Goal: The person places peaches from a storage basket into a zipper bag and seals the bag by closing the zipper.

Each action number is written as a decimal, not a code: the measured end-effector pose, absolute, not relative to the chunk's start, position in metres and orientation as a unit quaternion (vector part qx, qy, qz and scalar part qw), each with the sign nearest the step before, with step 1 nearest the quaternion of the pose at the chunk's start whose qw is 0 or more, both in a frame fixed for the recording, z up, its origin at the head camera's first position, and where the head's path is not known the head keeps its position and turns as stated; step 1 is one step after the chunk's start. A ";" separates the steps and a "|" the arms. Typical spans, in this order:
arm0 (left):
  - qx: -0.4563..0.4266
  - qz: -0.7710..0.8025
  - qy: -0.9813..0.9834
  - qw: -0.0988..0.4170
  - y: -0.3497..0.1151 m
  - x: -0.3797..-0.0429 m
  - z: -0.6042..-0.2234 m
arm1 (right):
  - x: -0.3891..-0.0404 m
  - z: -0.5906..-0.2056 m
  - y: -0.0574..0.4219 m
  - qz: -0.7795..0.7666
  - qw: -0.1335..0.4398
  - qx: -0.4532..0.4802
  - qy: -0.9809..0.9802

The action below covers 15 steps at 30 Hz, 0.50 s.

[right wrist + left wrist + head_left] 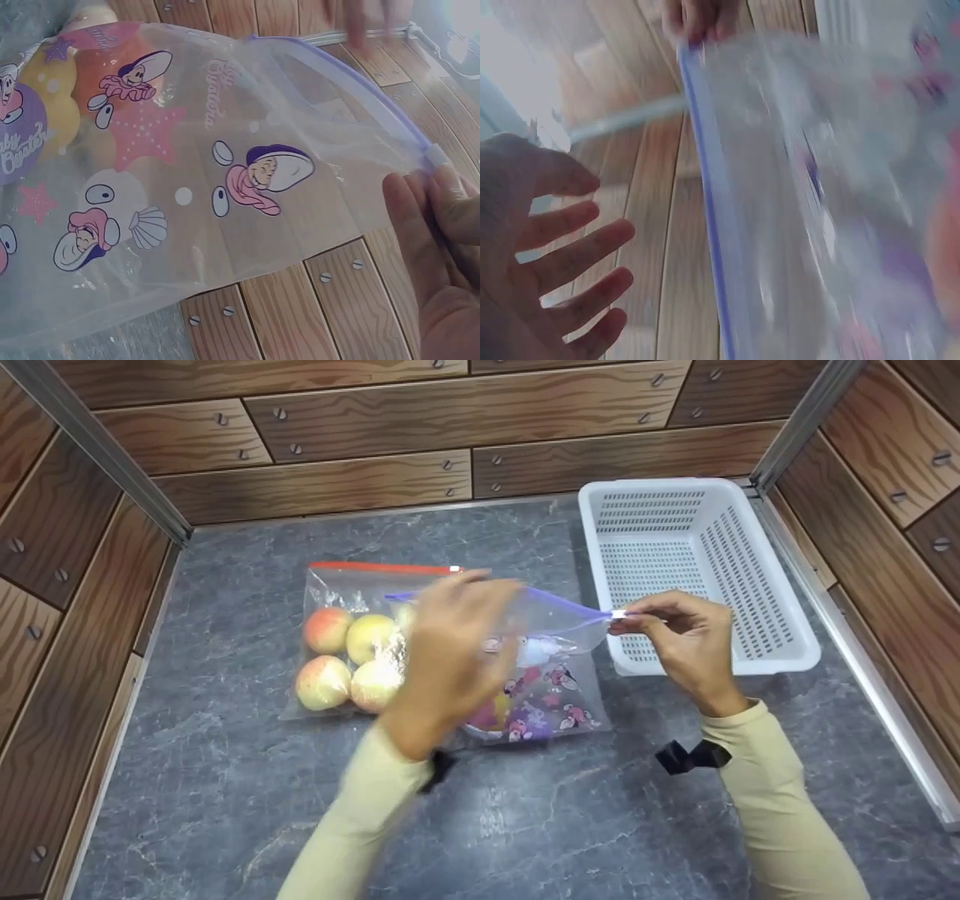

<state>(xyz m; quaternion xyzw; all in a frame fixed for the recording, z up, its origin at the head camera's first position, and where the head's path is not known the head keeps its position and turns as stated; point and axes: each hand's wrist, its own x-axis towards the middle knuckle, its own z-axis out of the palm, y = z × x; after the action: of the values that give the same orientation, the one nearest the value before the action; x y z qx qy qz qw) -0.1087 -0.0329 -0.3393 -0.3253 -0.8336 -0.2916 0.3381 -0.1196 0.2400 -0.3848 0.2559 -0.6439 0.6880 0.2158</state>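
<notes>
A clear zip bag (551,697) printed with pink and purple cartoon oysters and starfish has a purple zip edge (375,86). Its upper right corner is raised, and the right hand (686,641) pinches it between thumb and fingers at the white slider (618,615). The left hand (461,652) hovers, blurred, over the bag's left part and hides some of it. In the left wrist view its fingers (577,259) are spread and apart from the zip. Beside this bag, a second clear bag with a red zip (382,568) holds several red-yellow apples (328,630).
A white perforated plastic basket (652,562) stands at the right, just behind the right hand. Wood-patterned panels (450,420) wall in the grey marbled tabletop (225,780), with metal rails (862,667) along the edges.
</notes>
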 end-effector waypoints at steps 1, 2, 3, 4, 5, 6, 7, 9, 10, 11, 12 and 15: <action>-0.347 -0.273 -0.841 0.314 -0.020 -0.111 -0.336 | -0.120 -0.385 0.239 0.689 0.217 0.256 -0.643; -0.360 -0.253 -0.850 0.290 -0.008 -0.114 -0.334 | -0.120 -0.386 0.238 0.689 0.218 0.256 -0.642; -0.369 -0.234 -0.859 0.267 0.002 -0.117 -0.332 | -0.120 -0.387 0.237 0.690 0.219 0.256 -0.641; -0.373 -0.217 -0.868 0.245 0.011 -0.119 -0.331 | -0.120 -0.387 0.236 0.692 0.219 0.257 -0.638; -0.375 -0.201 -0.875 0.229 0.019 -0.121 -0.331 | -0.120 -0.387 0.235 0.692 0.220 0.257 -0.638; -0.375 -0.188 -0.881 0.219 0.024 -0.123 -0.332 | -0.120 -0.388 0.234 0.692 0.221 0.258 -0.637; -0.374 -0.179 -0.885 0.213 0.028 -0.125 -0.333 | -0.120 -0.388 0.233 0.692 0.222 0.260 -0.636; -0.373 -0.169 -0.887 0.214 0.034 -0.127 -0.335 | -0.119 -0.388 0.231 0.691 0.224 0.261 -0.635; -0.374 -0.170 -0.885 0.218 0.035 -0.127 -0.336 | -0.119 -0.388 0.231 0.689 0.227 0.261 -0.637; -0.377 -0.175 -0.882 0.224 0.037 -0.128 -0.337 | -0.119 -0.388 0.231 0.685 0.231 0.261 -0.640; -0.379 -0.181 -0.877 0.232 0.038 -0.129 -0.338 | -0.118 -0.387 0.232 0.685 0.234 0.262 -0.638; -0.387 -0.203 -0.861 0.261 0.042 -0.130 -0.340 | -0.118 -0.387 0.232 0.683 0.246 0.264 -0.635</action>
<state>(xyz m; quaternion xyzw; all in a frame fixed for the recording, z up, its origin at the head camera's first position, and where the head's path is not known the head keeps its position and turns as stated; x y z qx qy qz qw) -0.1303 0.0417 -0.3397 -0.3873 -0.8605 -0.2029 0.2614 -0.1182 0.2325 -0.3868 0.2643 -0.6349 0.6829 0.2465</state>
